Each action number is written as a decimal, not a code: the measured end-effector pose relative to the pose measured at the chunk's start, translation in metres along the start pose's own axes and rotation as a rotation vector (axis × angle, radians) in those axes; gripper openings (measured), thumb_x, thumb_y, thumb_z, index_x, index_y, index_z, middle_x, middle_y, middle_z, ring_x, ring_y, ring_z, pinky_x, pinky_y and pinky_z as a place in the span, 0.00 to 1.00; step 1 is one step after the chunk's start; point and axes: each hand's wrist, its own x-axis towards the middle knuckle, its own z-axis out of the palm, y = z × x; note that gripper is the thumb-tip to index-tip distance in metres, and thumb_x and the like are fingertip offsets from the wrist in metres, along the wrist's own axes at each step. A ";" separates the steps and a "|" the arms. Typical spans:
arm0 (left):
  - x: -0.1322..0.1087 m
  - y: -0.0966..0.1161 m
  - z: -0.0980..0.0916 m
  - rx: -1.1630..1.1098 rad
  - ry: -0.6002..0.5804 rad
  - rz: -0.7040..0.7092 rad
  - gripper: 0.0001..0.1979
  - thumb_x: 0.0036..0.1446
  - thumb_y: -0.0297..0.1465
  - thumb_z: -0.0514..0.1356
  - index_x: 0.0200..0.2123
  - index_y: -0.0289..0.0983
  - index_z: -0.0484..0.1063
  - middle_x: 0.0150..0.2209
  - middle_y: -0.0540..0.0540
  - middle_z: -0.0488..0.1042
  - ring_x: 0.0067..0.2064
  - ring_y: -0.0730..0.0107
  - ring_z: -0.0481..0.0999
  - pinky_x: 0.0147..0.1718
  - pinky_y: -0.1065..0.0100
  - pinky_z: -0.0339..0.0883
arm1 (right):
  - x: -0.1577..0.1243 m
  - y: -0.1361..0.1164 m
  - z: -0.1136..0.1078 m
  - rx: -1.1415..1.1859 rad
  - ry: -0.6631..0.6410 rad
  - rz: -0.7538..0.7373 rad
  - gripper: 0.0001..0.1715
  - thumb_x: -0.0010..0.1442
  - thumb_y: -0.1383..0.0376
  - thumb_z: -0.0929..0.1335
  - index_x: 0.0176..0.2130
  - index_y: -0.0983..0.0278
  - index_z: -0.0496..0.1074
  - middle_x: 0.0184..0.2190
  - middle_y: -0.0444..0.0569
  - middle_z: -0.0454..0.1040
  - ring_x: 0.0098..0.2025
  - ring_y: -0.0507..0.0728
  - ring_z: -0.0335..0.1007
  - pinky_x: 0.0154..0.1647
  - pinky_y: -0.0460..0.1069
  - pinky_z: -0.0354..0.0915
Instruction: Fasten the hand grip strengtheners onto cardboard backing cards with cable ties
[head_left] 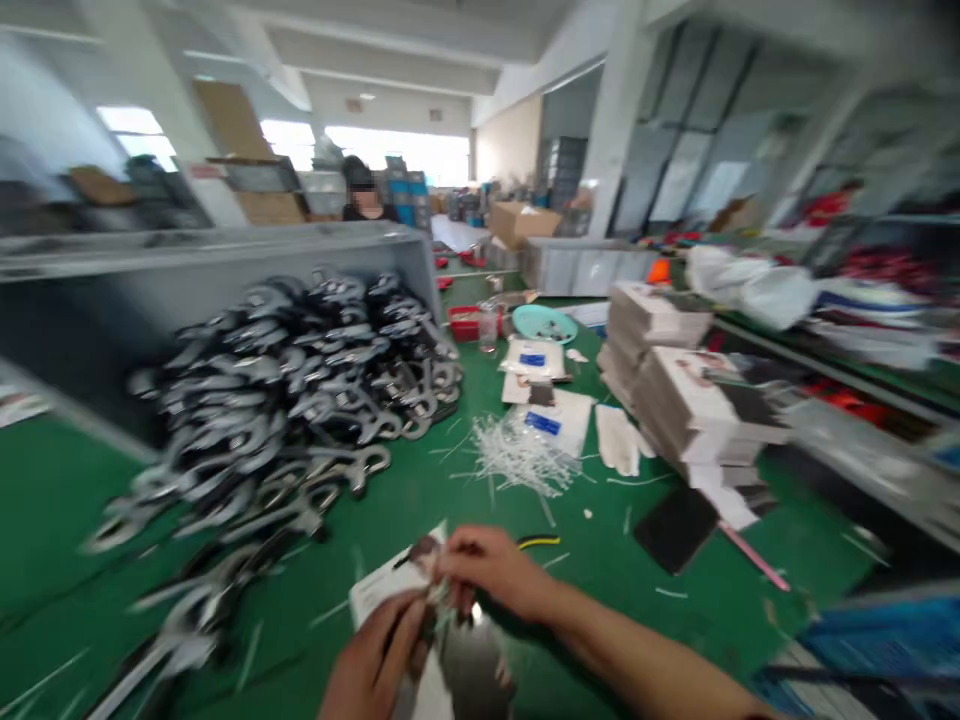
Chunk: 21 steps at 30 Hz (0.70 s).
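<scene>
At the front of the green table, my left hand [382, 645] is closed on a white printed card [379, 590]. My right hand [491, 570] meets it at the card's edge, fingers pinched together on something small that blur hides. A shiny dark grey piece [476, 665] lies below both hands. Beyond my right hand is a tool with a yellow-and-black handle [540, 541]. A loose heap of thin white plastic strips [521, 455] lies farther out. To the left, many grey-and-black metal tools with hooked ends [300, 370] spill from a tipped grey bin [375, 245].
Stacks of printed cards [679, 400] stand at the right, near a dark flat pad [676, 530] and a pink stick [754, 555]. White gloves [619, 440], plastic bags with blue labels [574, 420] and a turquoise dish [544, 322] sit farther back. A person [367, 200] is beyond the bin.
</scene>
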 end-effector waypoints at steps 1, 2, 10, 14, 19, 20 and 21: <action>-0.007 -0.007 -0.005 0.051 0.068 -0.042 0.22 0.61 0.49 0.52 0.45 0.41 0.75 0.42 0.41 0.79 0.46 0.53 0.78 0.52 0.55 0.69 | -0.001 -0.002 -0.002 0.002 0.071 -0.010 0.21 0.56 0.51 0.72 0.35 0.67 0.74 0.23 0.43 0.73 0.21 0.48 0.67 0.23 0.43 0.66; -0.013 -0.016 -0.009 0.114 0.160 -0.105 0.24 0.61 0.49 0.52 0.48 0.38 0.73 0.45 0.39 0.77 0.47 0.51 0.76 0.53 0.52 0.67 | 0.000 -0.002 -0.005 0.013 0.122 -0.021 0.21 0.58 0.51 0.71 0.36 0.68 0.73 0.25 0.44 0.74 0.21 0.48 0.68 0.24 0.44 0.67; -0.038 -0.053 -0.002 0.087 0.197 -0.291 0.11 0.59 0.37 0.57 0.39 0.37 0.74 0.38 0.42 0.75 0.41 0.58 0.75 0.45 0.60 0.67 | 0.010 0.013 0.009 0.113 0.019 0.102 0.19 0.56 0.56 0.74 0.40 0.67 0.71 0.29 0.47 0.77 0.27 0.51 0.74 0.30 0.47 0.71; -0.028 -0.056 -0.012 -0.149 0.282 -0.352 0.09 0.58 0.36 0.58 0.35 0.35 0.72 0.35 0.43 0.76 0.37 0.63 0.76 0.38 0.66 0.67 | 0.006 0.010 0.012 0.089 0.012 0.120 0.20 0.58 0.53 0.73 0.40 0.66 0.68 0.29 0.48 0.78 0.22 0.50 0.72 0.24 0.45 0.69; -0.025 -0.052 -0.034 -0.303 0.429 -0.347 0.12 0.63 0.38 0.52 0.44 0.35 0.65 0.27 0.49 0.75 0.28 0.67 0.74 0.28 0.69 0.64 | 0.014 -0.001 0.006 -0.001 0.132 -0.043 0.17 0.60 0.55 0.71 0.42 0.63 0.66 0.35 0.49 0.79 0.31 0.53 0.78 0.37 0.50 0.74; -0.024 -0.051 -0.036 -0.287 0.429 -0.350 0.12 0.64 0.38 0.52 0.44 0.36 0.64 0.26 0.50 0.74 0.28 0.67 0.73 0.27 0.69 0.64 | 0.017 -0.003 0.010 -0.050 0.165 -0.111 0.16 0.61 0.55 0.70 0.42 0.62 0.65 0.36 0.49 0.79 0.33 0.54 0.78 0.39 0.51 0.74; -0.023 -0.050 -0.038 -0.269 0.427 -0.354 0.12 0.64 0.37 0.52 0.44 0.36 0.64 0.25 0.50 0.74 0.28 0.67 0.73 0.27 0.69 0.63 | 0.020 -0.006 0.015 -0.108 0.189 -0.178 0.15 0.63 0.54 0.68 0.41 0.62 0.65 0.37 0.49 0.79 0.34 0.55 0.79 0.40 0.52 0.74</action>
